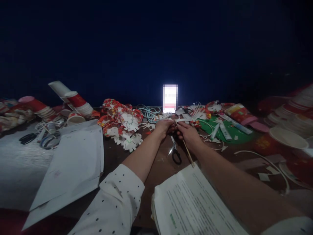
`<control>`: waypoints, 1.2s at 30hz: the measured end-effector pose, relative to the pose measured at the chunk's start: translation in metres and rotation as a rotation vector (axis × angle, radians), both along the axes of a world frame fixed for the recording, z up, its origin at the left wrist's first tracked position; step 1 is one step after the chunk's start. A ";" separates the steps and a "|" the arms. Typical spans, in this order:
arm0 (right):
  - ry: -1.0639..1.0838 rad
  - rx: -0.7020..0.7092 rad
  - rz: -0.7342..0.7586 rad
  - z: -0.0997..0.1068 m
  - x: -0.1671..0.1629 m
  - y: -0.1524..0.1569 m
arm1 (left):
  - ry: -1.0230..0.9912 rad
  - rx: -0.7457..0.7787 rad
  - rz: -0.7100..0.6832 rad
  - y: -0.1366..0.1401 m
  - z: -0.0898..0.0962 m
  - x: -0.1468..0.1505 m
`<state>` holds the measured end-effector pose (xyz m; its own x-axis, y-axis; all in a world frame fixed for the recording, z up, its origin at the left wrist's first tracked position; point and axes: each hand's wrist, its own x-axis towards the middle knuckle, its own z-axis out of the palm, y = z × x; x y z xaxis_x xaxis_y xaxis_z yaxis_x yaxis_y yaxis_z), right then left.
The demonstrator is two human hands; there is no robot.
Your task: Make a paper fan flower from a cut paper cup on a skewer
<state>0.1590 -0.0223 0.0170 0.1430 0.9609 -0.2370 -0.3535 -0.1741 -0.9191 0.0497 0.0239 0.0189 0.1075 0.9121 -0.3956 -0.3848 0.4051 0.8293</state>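
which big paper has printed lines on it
The paper between the forearms: rows of text cover it, while the white sheet at left looks nearly blank.

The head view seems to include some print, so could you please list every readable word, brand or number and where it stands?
No text is readable.
Printed page: dark and green print, too small and blurred.
White tubes: markings too blurred.
Lit screen: pixelated.
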 end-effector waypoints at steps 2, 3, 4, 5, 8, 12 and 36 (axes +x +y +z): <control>-0.016 -0.005 -0.017 -0.001 0.000 0.000 | 0.033 0.005 -0.033 -0.001 0.003 0.000; -0.018 -0.002 -0.026 -0.001 0.001 0.001 | 0.043 0.005 -0.055 -0.002 0.005 -0.001; -0.020 -0.004 -0.039 -0.002 0.001 0.001 | 0.038 0.002 -0.072 -0.003 0.006 -0.002; -0.020 -0.008 -0.051 -0.002 0.002 0.001 | 0.033 -0.003 -0.088 -0.003 0.008 -0.002; -0.021 -0.031 -0.074 -0.003 0.003 0.002 | 0.033 -0.010 -0.125 -0.003 0.009 -0.005; -0.025 -0.034 -0.074 -0.002 0.003 0.001 | 0.029 -0.008 -0.148 -0.001 0.007 -0.007; -0.032 -0.064 -0.009 0.008 0.002 -0.004 | -0.059 0.063 -0.180 0.003 -0.003 -0.010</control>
